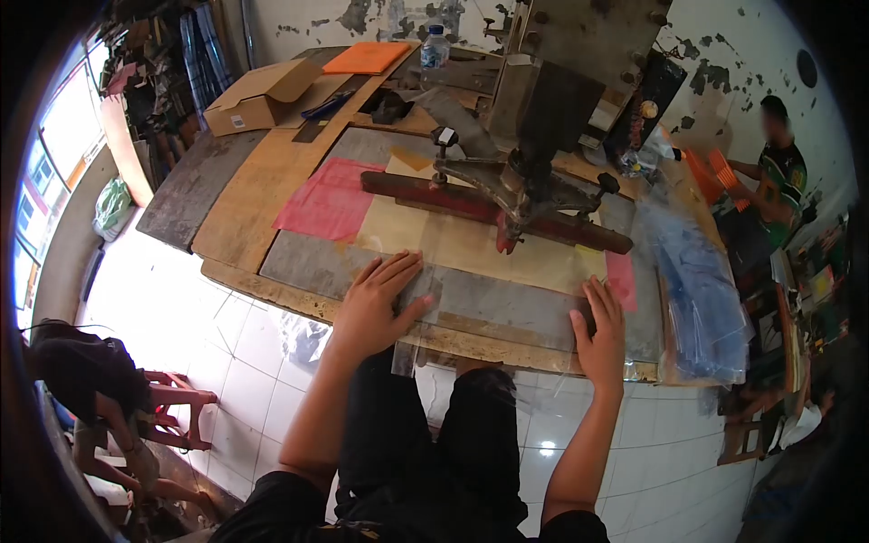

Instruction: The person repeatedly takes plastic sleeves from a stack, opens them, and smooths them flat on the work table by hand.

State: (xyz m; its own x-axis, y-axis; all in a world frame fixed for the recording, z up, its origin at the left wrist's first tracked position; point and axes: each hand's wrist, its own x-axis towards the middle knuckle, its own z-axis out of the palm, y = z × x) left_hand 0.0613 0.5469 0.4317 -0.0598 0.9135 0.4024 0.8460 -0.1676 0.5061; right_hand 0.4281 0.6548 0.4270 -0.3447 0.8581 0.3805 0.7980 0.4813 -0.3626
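Both palms face down on a clear plastic sheet (498, 317) at the front of the grey work plate (303, 256). My left hand (380, 303) lies with its fingers spread, the tips near the cream sheet (398, 228). Near the right end of the plate, my right hand (599, 335) rests with thumb and fingers apart. Above the cream sheet, beyond both hands, spans the red metal bar (453, 201) of a press (529, 163). Pink material (330, 197) lies on the plate at the left, and more pink shows beside my right fingertips.
Stacked clear bluish plastic sheets (697, 290) hang over the table's right side. At the back left are a cardboard box (253, 100), an orange sheet (367, 58) and a water bottle (434, 50). One person (778, 181) sits at the right, another (90, 380) at lower left.
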